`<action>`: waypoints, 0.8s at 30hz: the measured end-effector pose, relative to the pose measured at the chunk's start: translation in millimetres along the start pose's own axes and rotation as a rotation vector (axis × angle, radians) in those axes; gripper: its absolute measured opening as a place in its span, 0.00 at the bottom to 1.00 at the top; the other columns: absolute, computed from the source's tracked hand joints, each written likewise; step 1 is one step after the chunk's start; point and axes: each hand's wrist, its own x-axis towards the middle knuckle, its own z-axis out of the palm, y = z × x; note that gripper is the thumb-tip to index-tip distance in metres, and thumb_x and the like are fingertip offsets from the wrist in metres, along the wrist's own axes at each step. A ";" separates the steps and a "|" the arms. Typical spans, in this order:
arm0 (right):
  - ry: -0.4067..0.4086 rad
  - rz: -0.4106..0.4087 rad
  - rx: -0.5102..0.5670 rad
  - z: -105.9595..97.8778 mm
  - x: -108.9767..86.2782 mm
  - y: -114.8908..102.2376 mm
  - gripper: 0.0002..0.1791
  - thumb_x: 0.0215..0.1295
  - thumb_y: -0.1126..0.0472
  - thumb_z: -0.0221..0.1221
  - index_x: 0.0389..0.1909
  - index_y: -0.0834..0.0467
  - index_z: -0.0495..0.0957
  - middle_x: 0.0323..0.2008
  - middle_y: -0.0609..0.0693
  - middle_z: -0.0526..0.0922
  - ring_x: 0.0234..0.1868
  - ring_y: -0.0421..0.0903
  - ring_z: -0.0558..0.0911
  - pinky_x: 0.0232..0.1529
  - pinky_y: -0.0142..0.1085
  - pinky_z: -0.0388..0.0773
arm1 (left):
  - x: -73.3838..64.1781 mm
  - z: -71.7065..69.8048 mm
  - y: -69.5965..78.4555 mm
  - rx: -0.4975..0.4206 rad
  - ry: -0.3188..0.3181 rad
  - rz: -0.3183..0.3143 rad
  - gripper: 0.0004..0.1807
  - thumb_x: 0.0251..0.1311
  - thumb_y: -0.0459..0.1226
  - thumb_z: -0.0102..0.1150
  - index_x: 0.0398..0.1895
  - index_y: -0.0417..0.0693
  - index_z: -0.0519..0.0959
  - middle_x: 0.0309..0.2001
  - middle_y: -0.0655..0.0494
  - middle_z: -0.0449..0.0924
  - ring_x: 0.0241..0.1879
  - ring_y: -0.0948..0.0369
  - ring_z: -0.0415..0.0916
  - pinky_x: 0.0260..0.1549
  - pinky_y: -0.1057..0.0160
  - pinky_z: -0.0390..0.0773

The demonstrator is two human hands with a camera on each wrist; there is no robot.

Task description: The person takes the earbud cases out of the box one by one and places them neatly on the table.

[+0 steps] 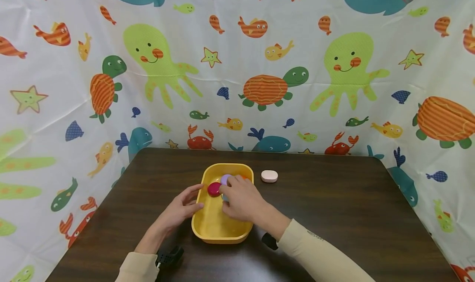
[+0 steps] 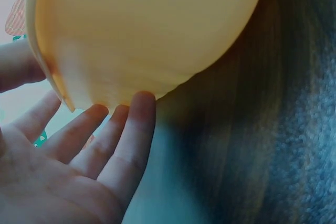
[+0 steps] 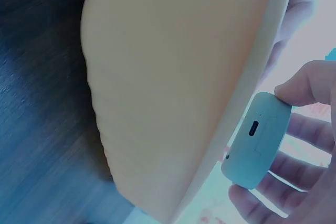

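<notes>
A yellow plastic basin (image 1: 219, 228) stands on the dark table. My left hand (image 1: 182, 207) is at its left side, fairly straight fingers (image 2: 128, 150) touching the outer wall and the thumb at the rim. My right hand (image 1: 241, 197) reaches over the basin from the right. Between its thumb and fingers it pinches a small rounded pale-blue earbud case (image 3: 257, 140), with a charging port facing the right wrist camera. Inside the basin lie a dark red rounded case (image 1: 214, 189) and a purple one (image 1: 224, 179); a bit of orange (image 1: 243, 177) shows behind the right hand.
A pale pink rounded case (image 1: 269, 176) lies on the dark wooden table (image 1: 334, 207), just right of the basin's far end. A white cloth (image 1: 222, 47) printed with sea animals hangs behind the table and along its sides.
</notes>
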 end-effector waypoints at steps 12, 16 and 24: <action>0.007 0.051 -0.046 -4.3 -2.8 17.0 0.19 0.60 0.49 0.67 0.51 0.50 0.83 0.44 0.48 0.77 0.46 0.47 0.72 0.47 0.40 0.76 | 1.5 0.8 -1.0 0.020 0.042 -0.037 0.36 0.69 0.36 0.61 0.77 0.52 0.60 0.77 0.40 0.56 0.70 0.39 0.65 0.61 0.45 0.76; -0.005 0.073 -0.046 -7.7 -2.9 24.5 0.20 0.61 0.50 0.67 0.53 0.51 0.82 0.44 0.49 0.78 0.48 0.48 0.72 0.49 0.43 0.77 | 0.3 1.0 -1.4 0.020 0.037 -0.033 0.37 0.69 0.37 0.61 0.78 0.52 0.59 0.78 0.40 0.55 0.71 0.39 0.65 0.61 0.46 0.75; -0.009 0.124 -0.059 -13.4 -2.6 43.4 0.18 0.62 0.52 0.65 0.51 0.53 0.83 0.45 0.51 0.77 0.46 0.49 0.72 0.49 0.43 0.78 | 0.3 1.1 -0.9 0.014 0.027 -0.027 0.37 0.69 0.37 0.61 0.78 0.51 0.58 0.78 0.39 0.54 0.71 0.39 0.64 0.61 0.46 0.75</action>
